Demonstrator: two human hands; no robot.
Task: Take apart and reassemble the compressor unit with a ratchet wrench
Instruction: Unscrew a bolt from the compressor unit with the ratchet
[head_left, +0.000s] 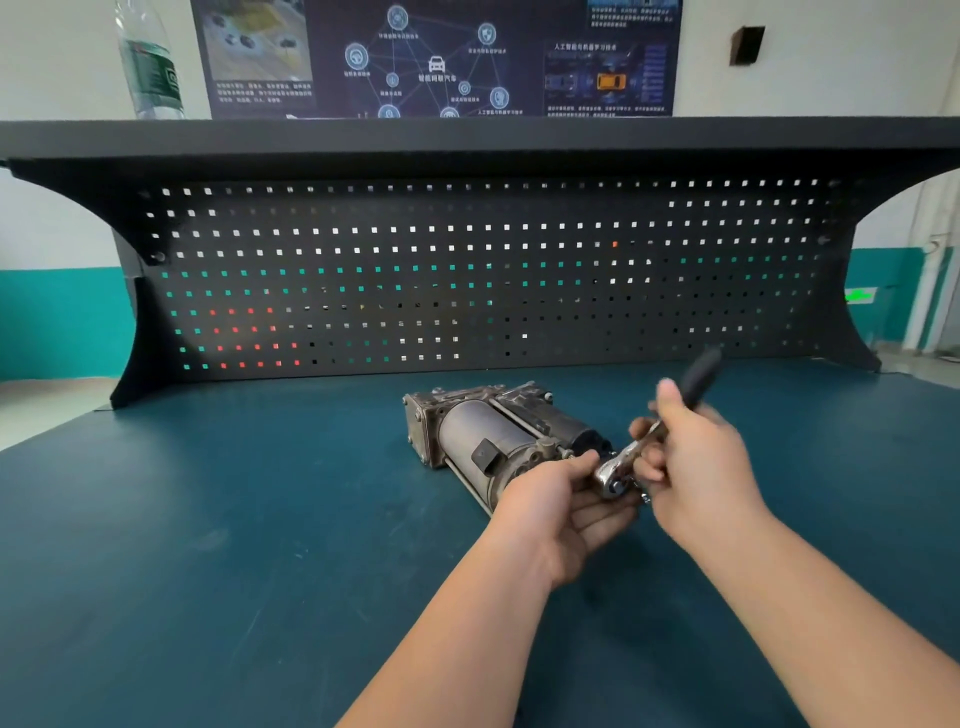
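Steel-cased compressor unit (498, 441) lay on its side on the teal bench mat (234, 519), just beyond both hands.

We judged it heavy, rigid and grimy, best steadied by its cylindrical body. Our left hand (561, 499) curled its fingers under the ratchet wrench (639, 452) head; our right hand (696, 457) clamped the shank below the black grip, which blurred.

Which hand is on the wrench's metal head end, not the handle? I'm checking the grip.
The left hand: its fingers cup the shiny head of the wrench. The right hand grips further up, by the black handle.
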